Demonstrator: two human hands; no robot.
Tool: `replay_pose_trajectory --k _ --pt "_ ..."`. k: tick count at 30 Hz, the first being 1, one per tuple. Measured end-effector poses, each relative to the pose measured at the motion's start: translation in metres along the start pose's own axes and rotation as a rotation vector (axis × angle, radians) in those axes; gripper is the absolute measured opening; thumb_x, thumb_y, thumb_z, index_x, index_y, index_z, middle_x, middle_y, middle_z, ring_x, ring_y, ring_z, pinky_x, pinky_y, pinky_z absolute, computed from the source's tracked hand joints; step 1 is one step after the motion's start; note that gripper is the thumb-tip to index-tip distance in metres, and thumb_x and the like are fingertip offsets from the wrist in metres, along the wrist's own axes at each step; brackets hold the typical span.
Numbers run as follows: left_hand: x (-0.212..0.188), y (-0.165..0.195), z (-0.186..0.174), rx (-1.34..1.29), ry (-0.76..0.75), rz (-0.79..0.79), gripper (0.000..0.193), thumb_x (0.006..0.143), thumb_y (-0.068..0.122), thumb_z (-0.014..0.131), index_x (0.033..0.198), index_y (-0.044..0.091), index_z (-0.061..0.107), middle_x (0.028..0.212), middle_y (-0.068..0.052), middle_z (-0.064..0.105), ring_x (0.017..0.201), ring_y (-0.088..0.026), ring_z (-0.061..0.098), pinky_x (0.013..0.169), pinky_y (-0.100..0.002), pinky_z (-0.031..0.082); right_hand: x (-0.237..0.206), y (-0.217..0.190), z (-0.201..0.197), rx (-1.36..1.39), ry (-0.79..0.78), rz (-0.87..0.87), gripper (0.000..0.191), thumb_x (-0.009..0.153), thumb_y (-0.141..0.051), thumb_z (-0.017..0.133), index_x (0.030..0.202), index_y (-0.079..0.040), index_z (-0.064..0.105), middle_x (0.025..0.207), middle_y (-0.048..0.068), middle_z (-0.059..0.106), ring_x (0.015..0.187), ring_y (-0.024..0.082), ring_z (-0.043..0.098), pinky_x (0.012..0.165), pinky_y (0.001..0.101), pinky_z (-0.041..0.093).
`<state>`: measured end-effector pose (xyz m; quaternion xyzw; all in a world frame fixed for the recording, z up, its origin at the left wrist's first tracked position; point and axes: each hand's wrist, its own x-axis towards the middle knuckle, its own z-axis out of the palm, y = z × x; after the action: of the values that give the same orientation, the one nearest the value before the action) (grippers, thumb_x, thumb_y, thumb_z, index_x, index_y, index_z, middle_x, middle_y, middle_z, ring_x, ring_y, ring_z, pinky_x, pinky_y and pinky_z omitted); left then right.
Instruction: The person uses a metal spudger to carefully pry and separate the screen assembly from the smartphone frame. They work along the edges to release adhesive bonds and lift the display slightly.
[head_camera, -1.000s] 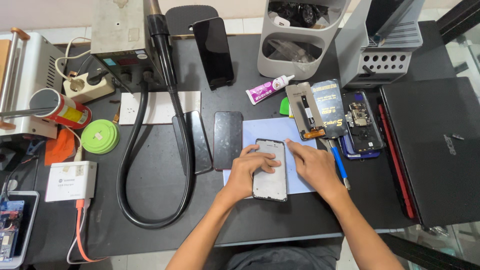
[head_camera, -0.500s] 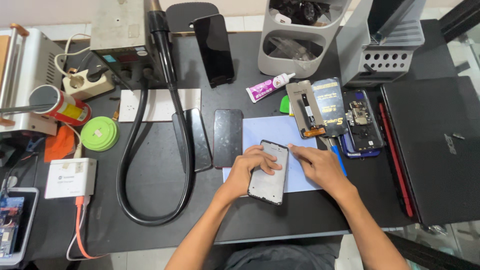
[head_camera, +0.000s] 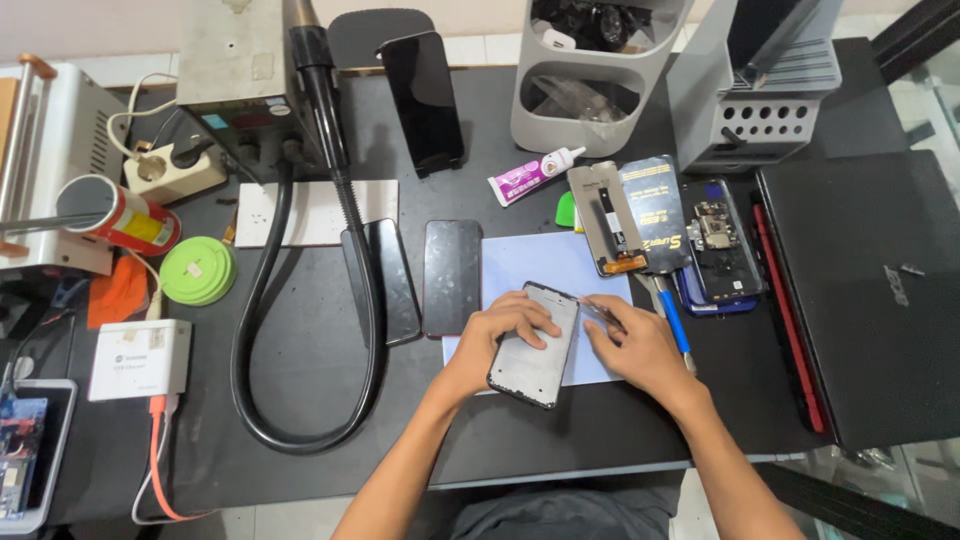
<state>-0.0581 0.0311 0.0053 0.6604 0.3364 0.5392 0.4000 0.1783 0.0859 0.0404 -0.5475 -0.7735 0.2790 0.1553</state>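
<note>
From the head camera, a phone frame (head_camera: 535, 347) with a pale grey inner face lies tilted on a light blue mat (head_camera: 540, 270) near the front edge of the dark worktop (head_camera: 300, 400). The left hand (head_camera: 495, 340) rests on the frame's left edge, fingers curled over it and pressing it down. The right hand (head_camera: 635, 345) sits just beside the frame's right edge, thumb and forefinger pressed together on a thin metal tool (head_camera: 598, 308) whose tip meets the frame's upper right corner. Left of the mat lie two dark phones (head_camera: 452, 275) side by side, with a black hose (head_camera: 270, 330) looping around them. Beyond the mat lie a glue tube (head_camera: 528, 177), a bare screen panel (head_camera: 608, 218) and an opened phone (head_camera: 715, 240). A closed black laptop (head_camera: 870, 290) lies to the right.
</note>
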Motion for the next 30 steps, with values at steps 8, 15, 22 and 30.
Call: replay_pose_trajectory --k 8,15,22,30 --pt "0.003 -0.003 0.022 -0.079 0.291 -0.158 0.06 0.072 0.001 0.082 0.125 0.006 0.056 0.142 -0.013 0.061 0.139 -0.032 0.056 0.117 -0.042 0.044 -0.002 0.005 0.022 -0.003 0.259 -0.345 0.017 0.083 -0.021 0.08 0.097 -0.012 0.076 0.061 0.006 0.065 0.051 0.024 0.059 0.054 0.0362 0.047" --pt "0.012 -0.012 0.043 -0.029 0.326 -0.11 0.104 0.073 0.002 0.086 0.153 0.005 0.02 0.153 -0.016 0.04 0.142 -0.025 0.041 0.115 -0.04 0.039 -0.001 0.001 0.025 -0.026 0.273 -0.358 0.016 0.083 -0.018 0.078 0.097 -0.011 0.076 0.06 0.008 0.065 0.053 0.027 0.061 0.056 0.0374 0.048" --pt "0.015 -0.024 0.042 -0.244 0.505 -0.129 0.072 0.085 -0.007 0.051 0.153 0.004 0.029 0.146 -0.014 0.049 0.135 -0.024 0.051 0.118 -0.038 0.043 -0.023 -0.015 0.019 0.234 0.29 -0.212 0.035 0.098 -0.016 0.063 0.13 -0.004 0.063 0.09 0.017 0.07 0.072 0.028 0.071 0.064 0.0363 0.056" --pt "0.007 -0.014 0.049 -0.218 0.498 -0.096 0.058 0.091 -0.009 0.053 0.143 0.005 0.031 0.142 -0.012 0.049 0.135 -0.021 0.05 0.117 -0.035 0.044 -0.039 -0.026 0.03 -0.129 0.368 -0.214 0.026 0.093 -0.011 0.067 0.118 -0.009 0.071 0.057 0.008 0.062 0.048 0.027 0.055 0.056 0.038 0.045"
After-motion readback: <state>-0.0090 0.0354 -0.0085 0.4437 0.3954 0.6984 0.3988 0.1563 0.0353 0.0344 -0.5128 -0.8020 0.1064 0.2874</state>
